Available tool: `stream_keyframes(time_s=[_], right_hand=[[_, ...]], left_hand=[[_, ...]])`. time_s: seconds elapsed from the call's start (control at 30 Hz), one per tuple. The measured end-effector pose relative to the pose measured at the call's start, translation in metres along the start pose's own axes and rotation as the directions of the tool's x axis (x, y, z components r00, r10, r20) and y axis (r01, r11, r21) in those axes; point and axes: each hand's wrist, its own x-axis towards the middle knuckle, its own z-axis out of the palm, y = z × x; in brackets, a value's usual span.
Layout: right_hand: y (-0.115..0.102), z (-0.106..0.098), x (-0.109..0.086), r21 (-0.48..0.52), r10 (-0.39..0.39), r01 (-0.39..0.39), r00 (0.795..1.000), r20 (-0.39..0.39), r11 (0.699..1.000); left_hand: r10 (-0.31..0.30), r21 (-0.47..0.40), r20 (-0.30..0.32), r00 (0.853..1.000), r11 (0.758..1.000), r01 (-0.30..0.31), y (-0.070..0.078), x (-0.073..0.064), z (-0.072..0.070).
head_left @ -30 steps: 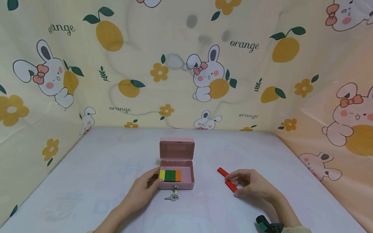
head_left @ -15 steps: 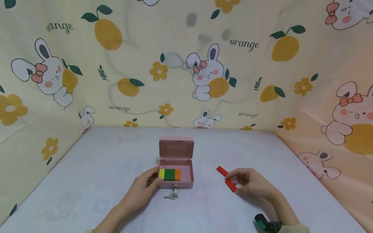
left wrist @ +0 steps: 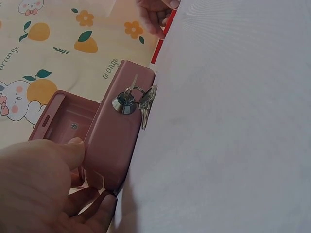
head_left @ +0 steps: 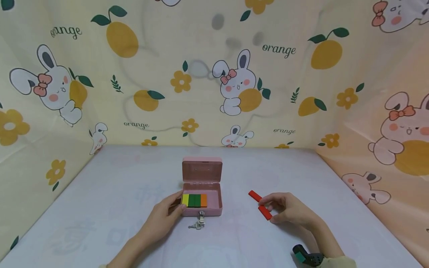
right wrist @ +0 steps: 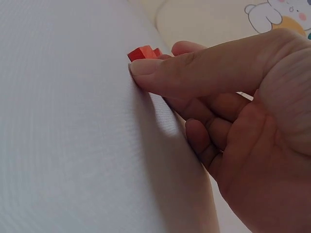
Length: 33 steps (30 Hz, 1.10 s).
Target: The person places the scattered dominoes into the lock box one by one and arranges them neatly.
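A small pink metal cash box (head_left: 212,212) stands on the table with its lid (head_left: 202,172) raised. Inside, along the left, lie a yellow block (head_left: 185,200), two green blocks (head_left: 194,200) and an orange block (head_left: 203,200). My left hand (head_left: 165,213) grips the box's left side, its thumb over the wall. Keys (left wrist: 146,106) hang from the front lock. To the right, my right hand (head_left: 291,209) pinches the nearer red block (head_left: 264,213) between thumb and index finger, at its ends. A second red block (head_left: 254,195) lies just beyond, in line with it.
The table has a white cover (head_left: 127,178). Behind and at both sides hangs a cream cloth (head_left: 201,37) printed with rabbits and oranges. A black and green device (head_left: 306,257) sits at the right wrist.
The head view has shifted slightly. Both hands, the box and the red blocks have kept their places on the table.
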Motion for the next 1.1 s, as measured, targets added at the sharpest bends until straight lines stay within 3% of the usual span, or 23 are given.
stream_keyframes(time_s=[0.27, 0.8, 1.1], right_hand=[[0.0004, -0.0005, 0.0002, 0.031, 0.001, -0.001, 1.0, 0.0, 1.0], [0.0025, 0.0007, 0.0042, -0.015, 0.062, -0.063, 0.997, -0.042, 0.998], [-0.0013, 0.0023, 0.0023, -0.011, 0.058, -0.058, 0.996, -0.063, 0.998]], left_hand=[[-0.002, 0.002, 0.0, 1.0, 1.0, 0.002, 0.0009, 0.0001, 0.0003], [-0.002, 0.003, -0.005, 1.0, 1.0, 0.002, 0.0007, -0.001, 0.0001], [0.013, -0.009, 0.001, 1.0, 1.0, -0.013, 0.0017, -0.001, 0.0001]])
